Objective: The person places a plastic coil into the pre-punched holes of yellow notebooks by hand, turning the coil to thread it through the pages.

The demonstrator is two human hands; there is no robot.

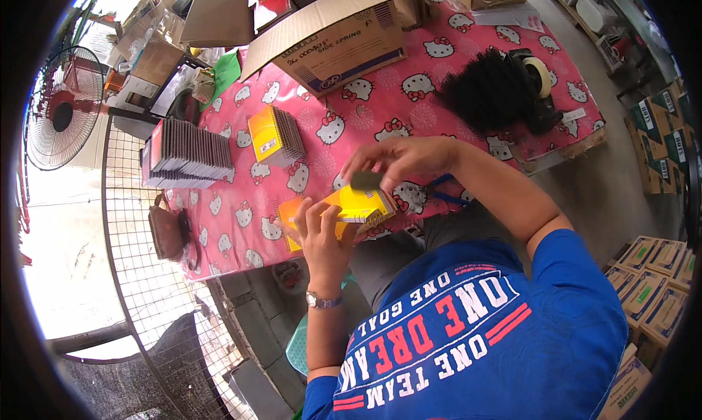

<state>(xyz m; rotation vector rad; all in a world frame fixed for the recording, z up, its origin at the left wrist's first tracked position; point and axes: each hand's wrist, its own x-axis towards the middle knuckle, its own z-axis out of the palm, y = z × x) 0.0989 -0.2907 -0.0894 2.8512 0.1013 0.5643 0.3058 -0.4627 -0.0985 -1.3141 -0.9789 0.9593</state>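
Yellow spiral notebooks (351,201) lie in a pile near the table's front edge. My left hand (319,226), with a watch on its wrist, rests on them with its fingers bent over the covers. A dark green pad (366,181), perhaps a scouring pad, is pinched in my right hand (413,159) against the far edge of the top notebook. Farther off stands another stack of yellow spiral notebooks (268,136). To its left sits a larger stack of dark-edged notebooks (190,153).
The table has a pink cartoon-cat cover (329,127). An open cardboard box (340,43) stands at the back. A black bristly bundle (482,91) lies beside a tape roll (537,78) at right. A fan (64,116) and a brown bag (168,230) are left; stacked cartons (651,288) stand right.
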